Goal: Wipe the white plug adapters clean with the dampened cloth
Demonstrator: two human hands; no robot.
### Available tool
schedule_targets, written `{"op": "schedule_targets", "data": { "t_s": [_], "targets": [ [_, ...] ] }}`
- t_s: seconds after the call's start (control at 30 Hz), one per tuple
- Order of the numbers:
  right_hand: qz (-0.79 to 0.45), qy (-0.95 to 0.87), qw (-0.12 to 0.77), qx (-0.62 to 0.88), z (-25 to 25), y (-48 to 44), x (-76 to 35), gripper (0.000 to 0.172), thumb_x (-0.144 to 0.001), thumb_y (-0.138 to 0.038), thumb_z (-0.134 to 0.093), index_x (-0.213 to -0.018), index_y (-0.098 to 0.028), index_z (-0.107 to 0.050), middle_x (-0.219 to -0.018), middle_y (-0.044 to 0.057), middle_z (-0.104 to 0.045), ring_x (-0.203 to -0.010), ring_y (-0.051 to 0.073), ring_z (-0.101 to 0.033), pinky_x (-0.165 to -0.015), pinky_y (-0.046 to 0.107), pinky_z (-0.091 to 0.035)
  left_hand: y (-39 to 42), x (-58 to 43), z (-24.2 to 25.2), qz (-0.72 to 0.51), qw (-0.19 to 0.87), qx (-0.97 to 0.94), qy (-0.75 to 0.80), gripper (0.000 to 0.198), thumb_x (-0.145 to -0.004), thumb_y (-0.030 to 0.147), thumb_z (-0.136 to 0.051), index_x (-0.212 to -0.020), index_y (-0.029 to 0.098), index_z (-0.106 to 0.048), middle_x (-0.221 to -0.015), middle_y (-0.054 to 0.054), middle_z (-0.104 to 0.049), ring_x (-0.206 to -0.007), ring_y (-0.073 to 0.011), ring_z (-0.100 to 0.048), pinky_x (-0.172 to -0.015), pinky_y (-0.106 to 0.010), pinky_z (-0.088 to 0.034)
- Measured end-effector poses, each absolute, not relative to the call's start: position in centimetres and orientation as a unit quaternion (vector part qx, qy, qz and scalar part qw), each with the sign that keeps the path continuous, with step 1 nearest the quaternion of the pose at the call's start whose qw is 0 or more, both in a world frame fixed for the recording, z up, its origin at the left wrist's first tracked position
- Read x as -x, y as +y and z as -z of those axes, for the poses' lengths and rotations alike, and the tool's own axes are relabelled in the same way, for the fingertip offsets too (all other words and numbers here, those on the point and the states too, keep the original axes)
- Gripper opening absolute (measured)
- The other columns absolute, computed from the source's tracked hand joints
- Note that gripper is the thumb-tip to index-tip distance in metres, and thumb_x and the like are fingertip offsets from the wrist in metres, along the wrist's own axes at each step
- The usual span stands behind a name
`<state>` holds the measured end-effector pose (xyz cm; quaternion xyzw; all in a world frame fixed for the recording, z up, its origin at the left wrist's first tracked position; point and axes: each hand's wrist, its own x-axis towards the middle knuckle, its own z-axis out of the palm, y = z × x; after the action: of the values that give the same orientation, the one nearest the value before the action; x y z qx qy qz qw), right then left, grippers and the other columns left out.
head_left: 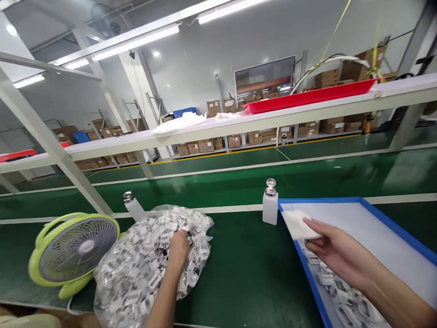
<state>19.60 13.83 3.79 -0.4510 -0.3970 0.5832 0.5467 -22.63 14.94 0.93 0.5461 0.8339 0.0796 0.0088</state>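
While the left hand (178, 251) sits in a plastic bag (146, 271), fingers hidden, the right hand's (339, 249) open fingers (321, 232) touch a cloth (297, 225).

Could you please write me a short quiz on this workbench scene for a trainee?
1. Which hand reaches into the clear plastic bag of small white parts?
2. What white item lies under the right hand at the corner of the blue-rimmed tray?
3. True or false: the clear plastic bag lies inside the blue-rimmed tray.

Key: 1. The left hand. 2. A white wipe. 3. False.
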Motion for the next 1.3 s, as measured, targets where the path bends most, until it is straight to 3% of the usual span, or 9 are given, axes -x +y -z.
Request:
{"op": "schedule_targets", "data": {
  "t_s": [0.07,0.17,0.23,0.3,0.43,0.6,0.73,1.07,1.3],
  "targets": [
    [-0.533,-0.433,0.547,0.479,-4.9,18.1,-20.0,0.03,-0.088,-0.043,-0.075,-0.084,-0.016,-0.064,-0.065,-0.004,-0.047,-0.052,0.009,-0.043,-0.045,0.024,-0.044,14.2,22.8,-1.9,-0.092,0.014,-0.532,0.841,0.03,-0.097,0.036,-0.068,-0.12,0.017,-0.065,-0.118,-0.007,-0.069,-0.1,-0.0227,-0.069,-0.085,-0.043,-0.06],
    [-0.398,-0.491,0.553,0.543,-5.5,23.5,-20.4,0.027,-0.1,-0.041,-0.063,-0.1,-0.014,-0.064,-0.081,-0.002,-0.06,-0.062,0.009,-0.056,-0.055,0.023,-0.051,13.3,21.9,-3.8,-0.135,0.012,-0.539,0.831,0.018,-0.101,0.016,-0.055,-0.116,0.013,-0.063,-0.114,-0.01,-0.067,-0.1,-0.0226,-0.067,-0.085,-0.039,-0.055],
    [-0.282,-0.54,0.553,0.568,-5.5,25.8,-20.2,0.031,-0.101,-0.044,-0.062,-0.109,-0.014,-0.065,-0.098,0.002,-0.066,-0.079,0.015,-0.065,-0.069,0.03,-0.057,12.8,19.7,-4.8,-0.169,0.03,-0.577,0.798,0.033,-0.093,-0.005,-0.039,-0.114,0.01,-0.061,-0.115,-0.014,-0.065,-0.105,-0.0221,-0.064,-0.087,-0.033,-0.05],
    [-0.17,-0.608,0.534,0.563,-5.3,26.9,-19.3,0.031,-0.1,-0.043,-0.063,-0.112,-0.015,-0.066,-0.11,0.005,-0.067,-0.095,0.02,-0.067,-0.082,0.038,-0.059,12.5,16.4,-5.1,-0.184,0.078,-0.638,0.744,0.043,-0.085,-0.012,-0.036,-0.106,0.013,-0.064,-0.109,-0.011,-0.067,-0.104,-0.0192,-0.064,-0.089,-0.028,-0.047],
    [-0.003,-0.768,0.416,0.487,-4.6,26.8,-16.9,0.024,-0.1,-0.036,-0.064,-0.117,-0.019,-0.066,-0.125,0.008,-0.065,-0.111,0.022,-0.064,-0.096,0.045,-0.055,11.3,9.5,-3.9,-0.161,0.2,-0.754,0.605,0.038,-0.083,-0.004,-0.047,-0.093,0.023,-0.071,-0.103,-0.002,-0.07,-0.1,-0.0163,-0.066,-0.087,-0.023,-0.046],
    [0.141,-0.839,0.285,0.443,-3.6,26.5,-16.4,0.028,-0.1,-0.033,-0.064,-0.125,-0.02,-0.064,-0.129,0.009,-0.063,-0.112,0.023,-0.064,-0.096,0.045,-0.056,9.9,6.1,-1.7,-0.092,0.295,-0.786,0.535,0.032,-0.081,0.003,-0.055,-0.094,0.026,-0.073,-0.107,-0.004,-0.071,-0.107,-0.0227,-0.067,-0.087,-0.028,-0.05],
    [0.203,-0.839,0.235,0.446,-3.7,27.3,-17.2,0.029,-0.099,-0.033,-0.065,-0.125,-0.019,-0.063,-0.129,0.009,-0.063,-0.112,0.023,-0.064,-0.094,0.045,-0.057,10.2,6.1,-0.8,-0.072,0.315,-0.769,0.551,0.032,-0.081,0.008,-0.059,-0.105,0.026,-0.07,-0.11,-0.007,-0.069,-0.101,-0.0256,-0.068,-0.085,-0.034,-0.051],
    [0.235,-0.843,0.209,0.437,-3.7,27.0,-17.4,0.026,-0.1,-0.032,-0.064,-0.123,-0.019,-0.064,-0.125,0.008,-0.064,-0.105,0.02,-0.066,-0.088,0.04,-0.059,10.7,5.5,0.0,-0.089,0.351,-0.769,0.526,0.025,-0.091,0.012,-0.05,-0.095,0.023,-0.071,-0.112,-0.01,-0.068,-0.11,-0.0292,-0.064,-0.091,-0.039,-0.05],
    [0.225,-0.843,0.223,0.435,-3.4,27.0,-17.8,0.028,-0.101,-0.031,-0.063,-0.127,-0.02,-0.063,-0.129,0.009,-0.063,-0.106,0.02,-0.065,-0.09,0.04,-0.059,9.6,4.8,1.0,-0.186,0.362,-0.738,0.538,0.027,-0.102,0.026,-0.042,-0.119,0.026,-0.063,-0.119,-0.007,-0.064,-0.114,-0.0227,-0.06,-0.097,-0.033,-0.047]
  ]
}}
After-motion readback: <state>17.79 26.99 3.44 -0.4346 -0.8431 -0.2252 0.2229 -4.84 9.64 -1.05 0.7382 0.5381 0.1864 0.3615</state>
